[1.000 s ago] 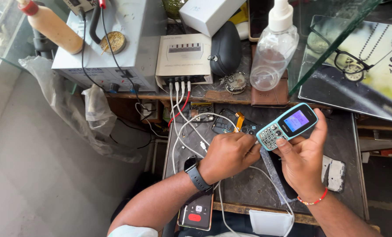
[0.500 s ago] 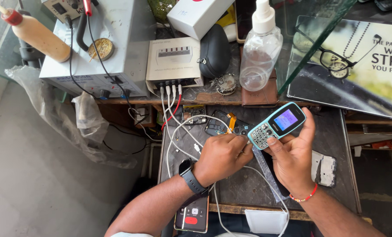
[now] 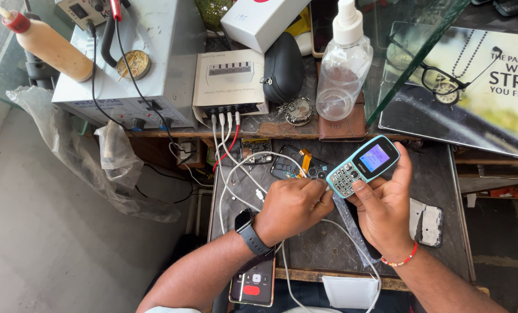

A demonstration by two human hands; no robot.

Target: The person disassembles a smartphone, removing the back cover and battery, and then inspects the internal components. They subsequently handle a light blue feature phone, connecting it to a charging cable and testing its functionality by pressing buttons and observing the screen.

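As I work, centre frame: my right hand (image 3: 386, 211) grips the keypad phone (image 3: 363, 165)
Left hand (image 3: 293, 206): pinched at its base
Feel: light, slick; hold edges

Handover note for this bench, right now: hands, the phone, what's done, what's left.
Right hand: holds the blue keypad phone, screen lit, thumb on the keys.
Left hand: closed at the phone's lower end, by the white cable; whether it is plugged in is hidden.
Done: phone powers on.
Left: likely confirm the cable connection. A back cover lies loose on the mat.
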